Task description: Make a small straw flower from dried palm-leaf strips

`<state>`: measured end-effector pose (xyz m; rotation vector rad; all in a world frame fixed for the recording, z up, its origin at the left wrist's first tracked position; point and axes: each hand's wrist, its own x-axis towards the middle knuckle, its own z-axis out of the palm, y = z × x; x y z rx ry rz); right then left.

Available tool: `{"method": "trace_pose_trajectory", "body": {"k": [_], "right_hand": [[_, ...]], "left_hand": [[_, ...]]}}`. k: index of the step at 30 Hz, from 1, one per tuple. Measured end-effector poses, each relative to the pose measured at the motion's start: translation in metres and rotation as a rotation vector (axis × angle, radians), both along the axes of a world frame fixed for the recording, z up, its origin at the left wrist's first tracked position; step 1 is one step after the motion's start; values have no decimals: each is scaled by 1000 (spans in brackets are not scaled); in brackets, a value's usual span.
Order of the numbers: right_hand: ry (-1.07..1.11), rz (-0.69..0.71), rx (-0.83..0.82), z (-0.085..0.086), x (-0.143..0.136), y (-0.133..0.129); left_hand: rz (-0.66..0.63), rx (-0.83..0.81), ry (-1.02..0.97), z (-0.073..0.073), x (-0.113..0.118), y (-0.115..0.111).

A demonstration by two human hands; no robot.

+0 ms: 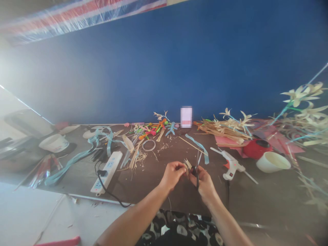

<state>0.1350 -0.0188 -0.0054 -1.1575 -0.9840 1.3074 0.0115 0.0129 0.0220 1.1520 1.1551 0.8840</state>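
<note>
Between the fingertips of my left hand [172,175] is a small bundle of dried straw strips [188,164], their pale ends pointing up. My right hand [203,182] is closed around the black handles of a pair of scissors [197,171], its blades pointing up and away from me. Both hands are close together over the dark table [153,191], and the right fingertips come near the base of the strips. Whether they touch them I cannot tell. To the right lies a white glue gun [232,165] with a glue stick in its back.
A white power strip [107,174] with a plugged-in cord lies left. Behind are a tape roll [149,145], straw scraps [140,159] and a blue ribbon [198,146]. At right stand a cream cup [273,162], a red container [256,148] and straw flowers [298,95]. A blue panel [164,68] rises behind.
</note>
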Motion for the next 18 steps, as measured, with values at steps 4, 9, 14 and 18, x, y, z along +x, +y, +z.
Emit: {"method": "trace_pose_trajectory", "body": {"k": [4,9,14,18], "right_hand": [[58,6,-3,2,-1,0],[43,-20,-31,5,0,0],[63,-14,-14,4,0,2],[19,-40,-2,4,-1,3]], "left_hand": [[-12,-65,-75,-1,-1,0],[-90,-187,-180,2,-5,0],[-88,-172,-189,1,-5,-1],[-20,-69,-124,-4,-2,0]]}}
